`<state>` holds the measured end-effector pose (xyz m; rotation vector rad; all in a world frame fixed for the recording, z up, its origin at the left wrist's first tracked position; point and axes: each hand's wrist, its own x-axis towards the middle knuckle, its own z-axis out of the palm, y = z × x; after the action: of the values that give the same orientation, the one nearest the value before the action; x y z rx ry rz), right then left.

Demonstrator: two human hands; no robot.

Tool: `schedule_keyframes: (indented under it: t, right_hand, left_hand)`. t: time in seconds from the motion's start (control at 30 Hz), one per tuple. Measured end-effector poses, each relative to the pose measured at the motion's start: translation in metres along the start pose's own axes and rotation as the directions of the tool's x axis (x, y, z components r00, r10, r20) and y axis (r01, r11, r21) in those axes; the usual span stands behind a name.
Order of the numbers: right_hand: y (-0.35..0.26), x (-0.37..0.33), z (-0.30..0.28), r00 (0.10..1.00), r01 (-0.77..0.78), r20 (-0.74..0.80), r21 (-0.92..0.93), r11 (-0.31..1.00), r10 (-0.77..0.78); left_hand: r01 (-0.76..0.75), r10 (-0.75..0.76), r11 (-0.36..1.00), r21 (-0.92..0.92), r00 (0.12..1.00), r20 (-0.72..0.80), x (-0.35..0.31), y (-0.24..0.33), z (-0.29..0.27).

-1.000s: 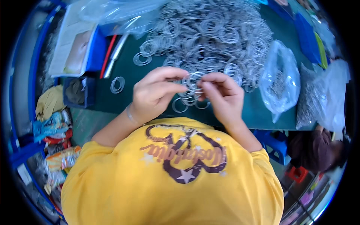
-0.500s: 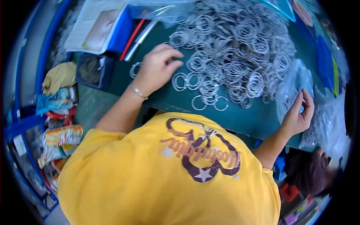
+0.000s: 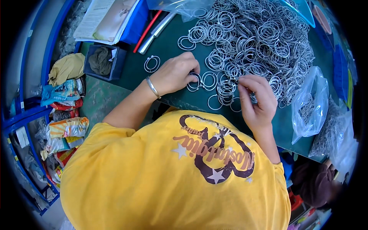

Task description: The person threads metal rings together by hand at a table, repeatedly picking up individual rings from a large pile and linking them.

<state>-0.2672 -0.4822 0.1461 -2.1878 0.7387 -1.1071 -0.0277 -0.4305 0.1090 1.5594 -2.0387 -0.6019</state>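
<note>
A large heap of thin metal rings [image 3: 264, 34] covers the far right of the green table, with looser rings spread along its near edge. My left hand [image 3: 177, 73] is closed in a pinch on a metal ring [image 3: 194, 85] beside another ring [image 3: 209, 81], just left of the heap. Over the heap's near edge is my right hand [image 3: 260, 100], its thumb and forefinger drawn together by a small cluster of rings [image 3: 226, 89]. Whatever lies between those fingertips is too small to make out. A clear plastic bag [image 3: 308, 115] with rings inside lies to the right of that hand.
At the far left are papers [image 3: 105, 19] on a blue box, a red stick [image 3: 147, 30], a silver tool [image 3: 156, 32] and a dark bin [image 3: 101, 63] holding cloth. Two rings [image 3: 152, 64] lie near the bin. More filled bags [image 3: 329, 134] stand at the right.
My right hand has come left from beside the clear bag to the rings at the heap's near edge. My left hand has moved right and closed on a ring. The view has shifted slightly.
</note>
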Motion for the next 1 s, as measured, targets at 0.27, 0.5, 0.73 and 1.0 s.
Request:
schedule_keyframes:
  t: [0.27,0.5,0.73,1.0]
  right_hand:
    - [-0.001,-0.001,0.012,0.955,-0.270,0.170,0.164,0.949,0.242]
    - [0.000,0.006,0.005,0.997,-0.071,-0.021,0.078,0.994,0.072]
    - [0.000,0.003,0.000,0.991,0.083,-0.104,-0.016,0.996,-0.084]
    - [0.006,0.004,-0.003,0.974,0.200,-0.088,-0.087,0.976,-0.207]
  left_hand:
    - [0.223,-0.265,0.588,-0.777,0.961,0.076,0.013,0.030,-0.016]
    - [0.043,-0.203,0.593,-0.804,0.974,-0.098,0.020,0.044,-0.005]
    - [0.384,-0.344,-0.035,-0.923,0.862,0.372,0.020,0.051,-0.003]
    - [0.314,-0.287,-0.051,-0.948,0.904,0.316,0.019,0.050,-0.002]
